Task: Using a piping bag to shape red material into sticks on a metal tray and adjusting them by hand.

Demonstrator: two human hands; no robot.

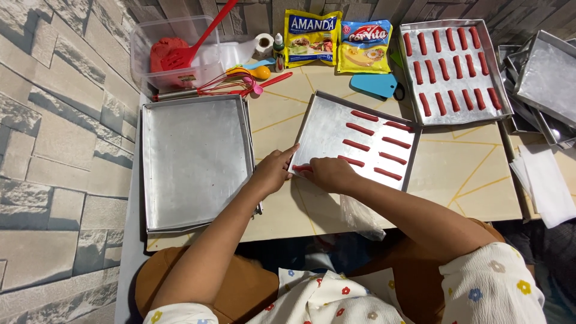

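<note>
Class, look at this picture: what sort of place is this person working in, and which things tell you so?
Probably a home baking corner: metal baking trays lined with red dough sticks, a tub of red dough, and a red spatula.

place: home baking spot — floor-level table | metal baking trays | red spatula

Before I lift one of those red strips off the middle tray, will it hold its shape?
Probably not: the red strips look thin and soft like dough, so one may sag or tear. It likely clings to the metal tray. Both hands, left hand and right hand, handle one.
</note>
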